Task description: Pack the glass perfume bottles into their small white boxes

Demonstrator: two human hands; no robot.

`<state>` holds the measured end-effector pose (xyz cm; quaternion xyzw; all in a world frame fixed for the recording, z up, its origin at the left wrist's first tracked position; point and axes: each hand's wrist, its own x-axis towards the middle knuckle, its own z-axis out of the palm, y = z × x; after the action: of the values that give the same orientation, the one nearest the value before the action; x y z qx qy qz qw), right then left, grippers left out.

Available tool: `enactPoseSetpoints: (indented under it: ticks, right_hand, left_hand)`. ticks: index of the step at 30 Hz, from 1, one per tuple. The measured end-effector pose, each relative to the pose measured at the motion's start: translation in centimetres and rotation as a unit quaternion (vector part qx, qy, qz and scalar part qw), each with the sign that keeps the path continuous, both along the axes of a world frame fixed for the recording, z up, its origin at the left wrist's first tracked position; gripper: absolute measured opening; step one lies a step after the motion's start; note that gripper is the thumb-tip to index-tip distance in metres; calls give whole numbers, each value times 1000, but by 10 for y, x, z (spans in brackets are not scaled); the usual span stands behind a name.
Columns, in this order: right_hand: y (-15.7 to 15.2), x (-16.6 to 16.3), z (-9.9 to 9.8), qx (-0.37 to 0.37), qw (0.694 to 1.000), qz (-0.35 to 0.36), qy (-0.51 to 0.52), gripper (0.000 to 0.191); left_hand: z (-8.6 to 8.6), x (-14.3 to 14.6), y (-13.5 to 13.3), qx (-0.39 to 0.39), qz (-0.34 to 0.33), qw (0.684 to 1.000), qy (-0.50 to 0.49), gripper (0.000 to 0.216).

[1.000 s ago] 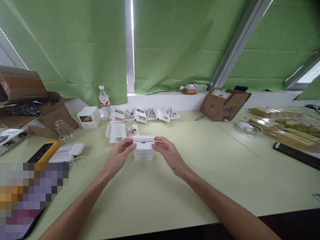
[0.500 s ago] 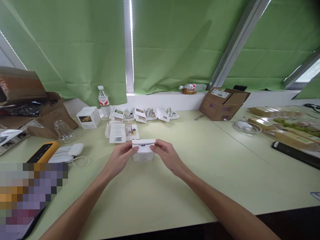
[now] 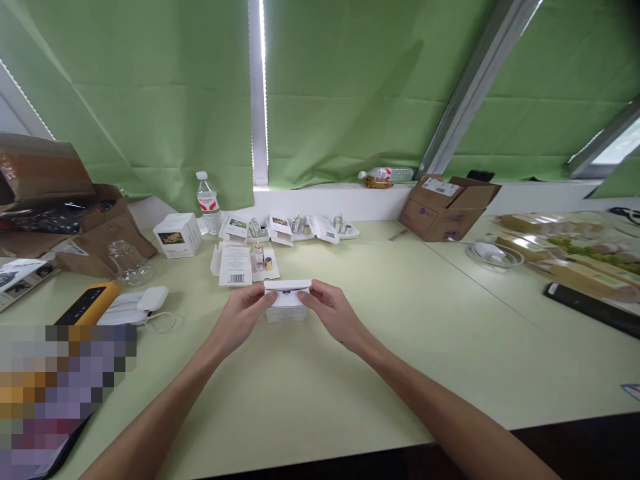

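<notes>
A small white carton [image 3: 287,313] stands in front of me, its top flap tipped up and a narrow dark gap showing beneath the flap. My left hand [image 3: 244,308] grips its left side, thumb on the near face by the top edge. On the opposite side my right hand [image 3: 334,308] holds it the same way, thumb pressed near the top right corner. Just behind the carton lies an unfolded white box with a barcode [image 3: 235,265], beside a small glass bottle [image 3: 259,257] and a gold cap [image 3: 269,263]. What is inside the carton is hidden.
Opened white boxes with small bottles [image 3: 280,229] line the back. A closed white box [image 3: 177,235] and a water bottle [image 3: 207,203] stand back left. A cardboard box [image 3: 445,207] sits back right. An orange-and-black device [image 3: 87,303] and a white cable [image 3: 163,322] lie left.
My right thumb has shifted slightly left along the carton's near top edge. Both hands keep hold of the carton, which stays in nearly the same place.
</notes>
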<state>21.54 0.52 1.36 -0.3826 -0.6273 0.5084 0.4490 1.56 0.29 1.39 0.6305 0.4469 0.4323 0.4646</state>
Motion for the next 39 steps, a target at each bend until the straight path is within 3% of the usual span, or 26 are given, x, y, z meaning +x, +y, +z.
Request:
enactPoseSetpoints:
  ticks: [39]
  right_hand:
    - [3, 2, 0, 10, 999, -14, -36, 30]
  left_hand:
    - [1, 1, 1, 16, 1, 1000, 13, 31]
